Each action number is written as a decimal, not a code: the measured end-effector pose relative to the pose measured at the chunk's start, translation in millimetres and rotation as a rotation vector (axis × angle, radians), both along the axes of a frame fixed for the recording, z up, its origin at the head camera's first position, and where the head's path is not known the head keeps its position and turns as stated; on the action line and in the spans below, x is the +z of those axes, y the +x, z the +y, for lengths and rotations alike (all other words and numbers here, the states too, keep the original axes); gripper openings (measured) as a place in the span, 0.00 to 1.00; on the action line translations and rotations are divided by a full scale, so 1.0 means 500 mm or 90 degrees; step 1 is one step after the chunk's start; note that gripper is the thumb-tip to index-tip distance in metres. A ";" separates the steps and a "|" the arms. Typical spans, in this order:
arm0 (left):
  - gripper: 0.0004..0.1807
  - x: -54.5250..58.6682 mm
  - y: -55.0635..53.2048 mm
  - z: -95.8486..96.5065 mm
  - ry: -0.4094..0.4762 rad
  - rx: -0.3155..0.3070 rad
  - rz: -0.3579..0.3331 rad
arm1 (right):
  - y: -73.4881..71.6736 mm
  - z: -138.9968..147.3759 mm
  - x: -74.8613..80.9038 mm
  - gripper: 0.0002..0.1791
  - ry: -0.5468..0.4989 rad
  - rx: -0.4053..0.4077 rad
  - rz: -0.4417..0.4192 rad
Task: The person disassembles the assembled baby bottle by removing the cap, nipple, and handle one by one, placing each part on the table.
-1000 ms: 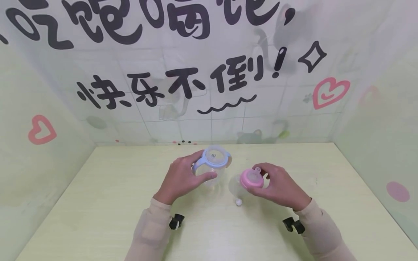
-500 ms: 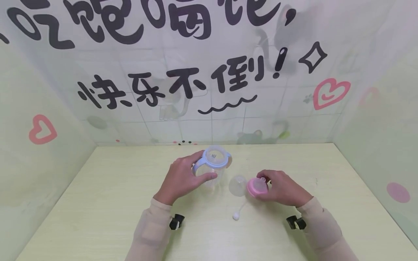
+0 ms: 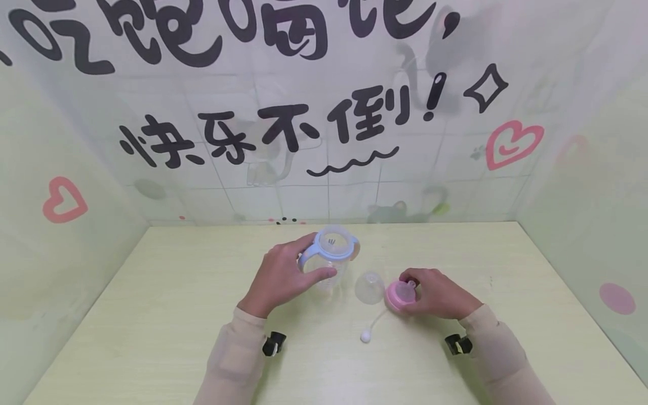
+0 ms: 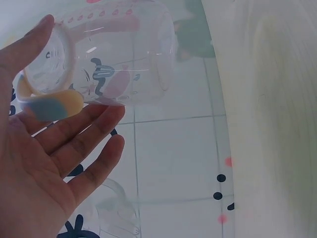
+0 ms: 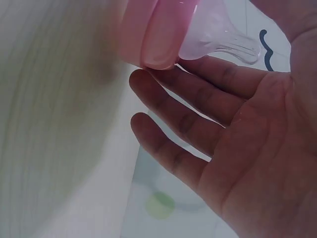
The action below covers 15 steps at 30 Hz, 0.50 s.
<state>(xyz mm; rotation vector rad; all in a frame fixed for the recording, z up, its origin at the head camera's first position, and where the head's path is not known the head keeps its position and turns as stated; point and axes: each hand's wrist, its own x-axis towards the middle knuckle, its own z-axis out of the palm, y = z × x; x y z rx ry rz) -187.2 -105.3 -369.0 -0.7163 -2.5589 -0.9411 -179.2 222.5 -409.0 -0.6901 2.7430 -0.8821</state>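
Observation:
A clear baby bottle (image 3: 328,275) with a blue handled collar (image 3: 334,251) stands near the middle. My left hand (image 3: 283,274) grips it around the collar and handle, thumb across the front. In the left wrist view, the bottle's clear wall (image 4: 114,49) and one handle (image 4: 52,105) show. My right hand (image 3: 439,293) holds a pink nipple ring (image 3: 397,297) low at the table, with its clear nipple (image 5: 213,37) facing up. A thin straw ending in a white ball (image 3: 365,336) extends from under the ring onto the table.
Between the bottle and the pink ring, a clear dome cap (image 3: 369,288) sits on the pale wooden table (image 3: 167,315). A wall with black lettering (image 3: 273,126) rises behind, and side panels (image 3: 597,236) flank the tabletop.
My right hand has lowered the pink nipple ring down and rightward, uncovering the dome cap. The white ball moved toward me and its straw came into view. My left hand and the bottle have stayed put.

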 end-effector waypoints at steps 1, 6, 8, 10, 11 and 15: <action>0.37 0.000 0.000 0.000 0.000 0.000 -0.001 | 0.000 0.000 0.000 0.27 0.000 0.001 -0.003; 0.37 0.000 0.000 -0.001 0.000 0.003 -0.004 | 0.001 -0.002 -0.002 0.27 0.006 0.000 -0.014; 0.37 -0.001 0.000 -0.001 -0.001 0.004 -0.005 | 0.001 -0.003 -0.002 0.27 0.007 -0.001 -0.014; 0.37 -0.002 -0.001 -0.001 -0.002 0.004 -0.005 | 0.001 -0.003 -0.003 0.28 0.009 -0.003 -0.012; 0.37 -0.002 -0.001 -0.001 -0.003 0.004 -0.005 | 0.001 -0.004 -0.004 0.28 0.010 -0.004 -0.013; 0.37 -0.001 -0.001 -0.002 -0.003 0.004 -0.005 | 0.000 -0.005 -0.008 0.28 0.016 -0.007 -0.009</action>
